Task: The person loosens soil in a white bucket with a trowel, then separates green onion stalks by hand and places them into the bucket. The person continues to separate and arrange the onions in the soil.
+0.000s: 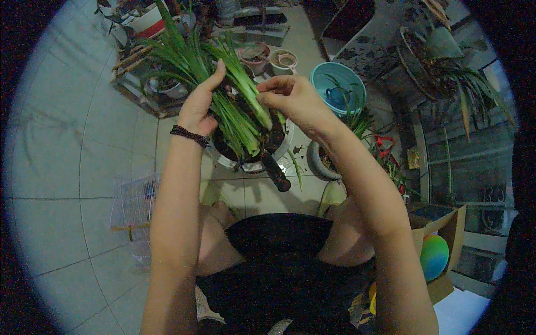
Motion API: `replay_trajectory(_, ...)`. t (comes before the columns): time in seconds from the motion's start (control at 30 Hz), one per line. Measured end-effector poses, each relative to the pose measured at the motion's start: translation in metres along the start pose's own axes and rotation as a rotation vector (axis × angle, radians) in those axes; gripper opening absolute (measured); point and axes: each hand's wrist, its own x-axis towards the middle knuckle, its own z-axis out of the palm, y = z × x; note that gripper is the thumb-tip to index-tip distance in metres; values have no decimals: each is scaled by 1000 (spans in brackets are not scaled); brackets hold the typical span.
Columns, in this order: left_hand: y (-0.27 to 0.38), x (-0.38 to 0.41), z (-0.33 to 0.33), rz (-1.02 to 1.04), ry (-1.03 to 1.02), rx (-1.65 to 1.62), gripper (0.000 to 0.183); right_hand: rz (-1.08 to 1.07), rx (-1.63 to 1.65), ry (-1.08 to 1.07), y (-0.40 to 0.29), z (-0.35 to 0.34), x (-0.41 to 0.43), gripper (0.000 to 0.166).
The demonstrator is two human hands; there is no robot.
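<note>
My left hand [200, 102] is around a bunch of long strap-like green leaves [232, 119], its thumb raised and its fingers mostly hidden behind them. My right hand [295, 98] pinches the edge of a thick pale-based leafy stalk [251, 92] between thumb and fingertips. Stalk and leaves lie above a round pale-rimmed pot [288, 140] of dark soil. A dark-handled tool [276, 171] leans over the pot's near rim, its working end out of sight.
A turquoise bucket [338, 88] stands beyond my right wrist. Small pots [253, 56] sit behind the plant. A grey planter [322, 161] is beside my right forearm. A loose leaf [296, 169] lies on the tiles. A wire rack [134, 205] stands left, a cardboard box [456, 234] with a colourful ball [434, 257] right.
</note>
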Motion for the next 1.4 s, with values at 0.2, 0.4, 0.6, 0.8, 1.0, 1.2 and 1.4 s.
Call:
replay_trajectory(0.2,5,4,-3,13,-7,-108,39,74,100,-104,-7,-2,-5,23)
replay_trajectory(0.4,1,8,-5,-54,-97,-131,39,-19,-131,-202,0,4,-3,17)
replay_trajectory(0.6,3,5,-5,-72,-56,-173,29,-138,-204,-220,7,2,-3,20)
replay_trajectory(0.8,2,6,-9,-84,-75,-186,22,-176,-272,-252,-2,9,-13,18)
replay_trajectory(1.0,6,6,2,-90,-32,-265,22,-160,-292,-260,-5,0,-11,18)
replay_trajectory(1.2,10,15,-4,-56,-64,-158,22,-212,-360,-260,-1,-3,-8,22)
replay_trajectory(1.4,12,4,-5,68,53,-20,32,-205,-381,-133,-6,-56,-9,23)
